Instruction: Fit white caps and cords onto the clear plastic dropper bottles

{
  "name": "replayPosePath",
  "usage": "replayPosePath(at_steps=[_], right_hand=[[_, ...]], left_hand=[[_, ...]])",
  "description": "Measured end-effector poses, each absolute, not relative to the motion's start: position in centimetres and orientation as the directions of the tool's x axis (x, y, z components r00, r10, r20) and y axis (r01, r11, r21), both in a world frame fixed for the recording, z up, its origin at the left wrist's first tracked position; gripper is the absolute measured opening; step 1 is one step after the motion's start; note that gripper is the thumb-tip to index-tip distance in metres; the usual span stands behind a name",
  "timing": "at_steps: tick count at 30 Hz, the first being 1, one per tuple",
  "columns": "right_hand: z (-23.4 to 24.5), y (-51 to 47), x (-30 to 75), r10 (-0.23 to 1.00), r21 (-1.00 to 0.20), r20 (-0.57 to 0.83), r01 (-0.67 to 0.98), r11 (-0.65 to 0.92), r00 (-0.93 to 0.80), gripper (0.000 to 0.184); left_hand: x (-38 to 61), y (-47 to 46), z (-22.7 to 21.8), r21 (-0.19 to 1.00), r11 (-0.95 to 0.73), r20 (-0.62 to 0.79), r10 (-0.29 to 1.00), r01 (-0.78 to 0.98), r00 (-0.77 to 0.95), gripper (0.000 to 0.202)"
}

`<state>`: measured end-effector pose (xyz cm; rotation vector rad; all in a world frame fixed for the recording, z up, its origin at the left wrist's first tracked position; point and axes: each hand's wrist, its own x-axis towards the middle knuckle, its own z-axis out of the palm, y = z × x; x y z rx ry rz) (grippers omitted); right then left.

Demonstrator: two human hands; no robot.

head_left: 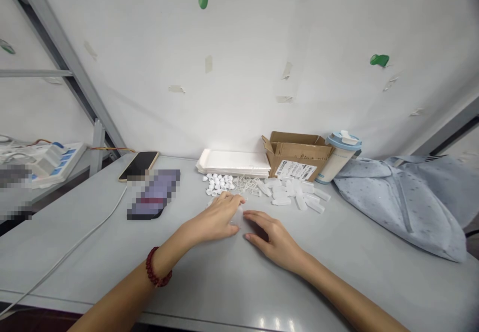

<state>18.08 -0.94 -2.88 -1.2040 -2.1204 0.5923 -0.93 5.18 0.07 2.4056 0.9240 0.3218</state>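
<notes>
My left hand (220,217), with a dark red beaded bracelet on the wrist, has its thumb and fingers around a translucent plastic piece (237,217), whose full shape is partly hidden. Close by on the right is my right hand (271,235), thumb and fingers apart, fingertips right beside that piece; whether they touch it I cannot make out. Beyond the hands lie a pile of small white caps (219,184), a tangle of white cords (247,185) and several translucent plastic tubes (282,201).
Behind the piles are stacked white padded envelopes (235,162), an open cardboard box (299,157) and a lidded cup (333,160). A light blue cloth bag (404,202) lies on the right. Leftward are a phone (139,166), a blurred purple item (155,192) and a white cable (82,240).
</notes>
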Motion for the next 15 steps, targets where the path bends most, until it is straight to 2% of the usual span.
replayPosePath(at_steps=[6, 10, 13, 15], right_hand=[[-3.0, -0.9, 18.1, 0.873, -0.648, 0.288, 0.591, 0.480, -0.393, 0.036], [-2.7, -0.8, 18.2, 0.869, -0.655, 0.310, 0.576, 0.489, -0.385, 0.033], [-2.6, -0.4, 18.5, 0.861, -0.640, 0.350, 0.577, 0.508, -0.369, 0.030], [-2.8, 0.1, 19.1, 0.862, -0.602, 0.392, 0.619, 0.505, -0.322, 0.028]], left_hand=[[-0.9, 5.2, 0.1, 0.562, -0.627, 0.048, 0.675, 0.539, 0.736, 0.053], [-0.4, 5.6, 0.2, 0.560, -0.653, 0.174, 0.694, 0.509, 0.699, 0.045], [0.1, 6.1, -0.1, 0.506, -0.670, 0.261, 0.719, 0.543, 0.644, 0.041], [0.5, 6.3, -0.5, 0.448, -0.666, 0.270, 0.737, 0.597, 0.620, 0.042]])
